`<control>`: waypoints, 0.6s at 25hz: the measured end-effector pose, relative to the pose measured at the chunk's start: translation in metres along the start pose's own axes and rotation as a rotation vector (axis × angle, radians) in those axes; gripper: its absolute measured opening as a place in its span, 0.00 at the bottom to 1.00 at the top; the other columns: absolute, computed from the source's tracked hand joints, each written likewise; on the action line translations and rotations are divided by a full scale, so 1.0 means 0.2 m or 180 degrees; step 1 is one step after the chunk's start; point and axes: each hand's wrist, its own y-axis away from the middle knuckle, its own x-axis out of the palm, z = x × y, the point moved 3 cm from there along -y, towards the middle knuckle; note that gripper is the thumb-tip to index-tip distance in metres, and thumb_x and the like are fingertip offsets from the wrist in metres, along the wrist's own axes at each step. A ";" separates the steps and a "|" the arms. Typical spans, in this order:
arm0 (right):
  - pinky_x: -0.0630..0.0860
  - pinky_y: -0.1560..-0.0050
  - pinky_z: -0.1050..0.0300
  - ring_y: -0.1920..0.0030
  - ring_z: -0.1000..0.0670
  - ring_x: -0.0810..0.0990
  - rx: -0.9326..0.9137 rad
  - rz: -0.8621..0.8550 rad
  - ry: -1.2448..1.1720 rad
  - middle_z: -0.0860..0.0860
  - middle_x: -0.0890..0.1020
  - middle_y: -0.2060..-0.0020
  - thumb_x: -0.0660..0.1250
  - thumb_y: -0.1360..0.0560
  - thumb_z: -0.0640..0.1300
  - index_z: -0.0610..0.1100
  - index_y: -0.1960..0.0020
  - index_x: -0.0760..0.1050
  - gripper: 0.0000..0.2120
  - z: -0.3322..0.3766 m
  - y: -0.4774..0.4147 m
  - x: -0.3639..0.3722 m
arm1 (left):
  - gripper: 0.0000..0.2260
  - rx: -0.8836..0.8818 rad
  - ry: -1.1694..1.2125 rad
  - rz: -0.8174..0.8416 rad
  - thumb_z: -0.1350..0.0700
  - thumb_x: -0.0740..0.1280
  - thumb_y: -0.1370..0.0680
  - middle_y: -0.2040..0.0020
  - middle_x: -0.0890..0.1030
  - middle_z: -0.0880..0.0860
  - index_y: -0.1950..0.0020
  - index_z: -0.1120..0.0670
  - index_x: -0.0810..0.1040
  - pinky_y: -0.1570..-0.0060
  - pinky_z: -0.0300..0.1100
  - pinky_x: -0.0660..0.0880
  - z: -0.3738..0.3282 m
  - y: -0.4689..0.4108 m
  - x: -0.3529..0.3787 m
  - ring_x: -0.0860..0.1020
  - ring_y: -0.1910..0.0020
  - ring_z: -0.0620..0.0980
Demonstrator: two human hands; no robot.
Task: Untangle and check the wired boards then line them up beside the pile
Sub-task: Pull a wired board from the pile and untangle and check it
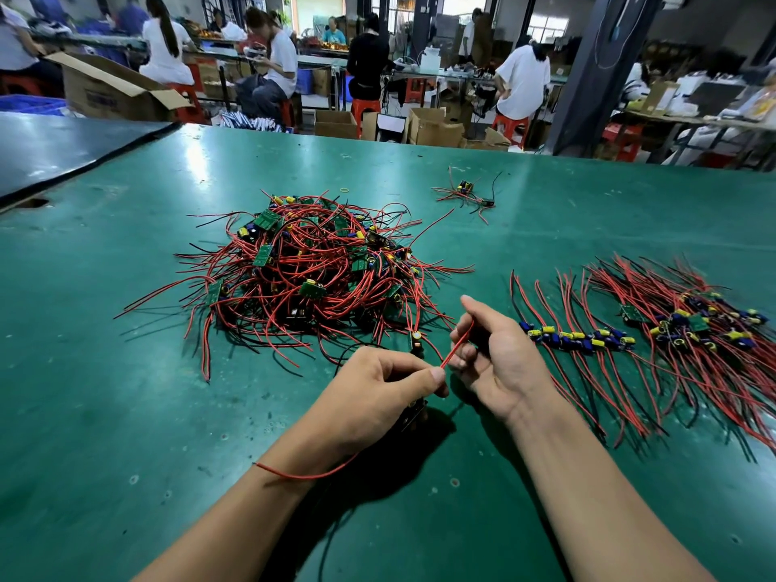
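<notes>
A red wire (457, 345) runs taut between the two hands. The left grip (378, 392) pinches its near end between thumb and forefinger, and the right grip (495, 354) is curled around it higher up, fingers folded over the strand. Under the left palm sits a dark wired board (413, 415), partly hidden, with another red lead (306, 474) trailing from it beneath the left wrist. Just beyond the left knuckles a second board with a yellow-topped capacitor (415, 339) stands on the worktop (126, 392), its wires leading back into the pile (310, 266), a tangled mound of green boards and red and black leads. To the right of the hands is a lined-up row (579, 336) of boards, leads fanned toward and away from the person, and it merges into a denser bunch (693, 321) by the right edge. A small stray cluster (464, 191) and a yellow rubber band (344, 189) lie farther back. Past the far edge stands an open cardboard box (109, 90), its contents out of sight. Green surface shows between pile and row and across the near left.
</notes>
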 end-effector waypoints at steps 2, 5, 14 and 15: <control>0.68 0.77 0.64 0.77 0.56 0.69 -0.0300 0.0060 0.0293 0.49 0.81 0.70 0.69 0.22 0.48 0.41 0.65 0.78 0.15 0.00 0.00 0.00 | 0.10 0.0009 -0.0040 -0.0006 0.56 0.68 0.22 0.76 0.73 0.46 0.57 0.62 0.84 0.71 0.34 0.63 0.00 0.00 -0.01 0.68 0.75 0.42; 0.68 0.75 0.63 0.77 0.56 0.69 -0.0505 -0.0009 0.0562 0.48 0.80 0.70 0.69 0.22 0.48 0.41 0.65 0.79 0.16 0.01 0.00 0.00 | 0.10 -0.0001 -0.0070 0.0011 0.56 0.69 0.22 0.75 0.72 0.48 0.58 0.61 0.84 0.72 0.37 0.61 0.00 0.00 -0.01 0.66 0.75 0.44; 0.68 0.78 0.63 0.78 0.56 0.68 0.0212 0.0251 0.0207 0.48 0.79 0.70 0.73 0.31 0.60 0.43 0.66 0.78 0.19 -0.01 0.00 -0.01 | 0.09 -0.0007 0.0070 -0.0172 0.56 0.69 0.22 0.69 0.77 0.55 0.57 0.59 0.85 0.65 0.41 0.67 0.00 0.02 0.00 0.72 0.68 0.50; 0.69 0.77 0.63 0.76 0.55 0.69 0.0157 0.0289 0.0379 0.48 0.81 0.67 0.71 0.34 0.65 0.43 0.62 0.80 0.24 -0.01 0.00 0.00 | 0.09 -0.0081 0.0204 -0.0287 0.56 0.69 0.22 0.69 0.80 0.55 0.57 0.59 0.84 0.64 0.41 0.70 0.00 0.02 -0.01 0.75 0.68 0.51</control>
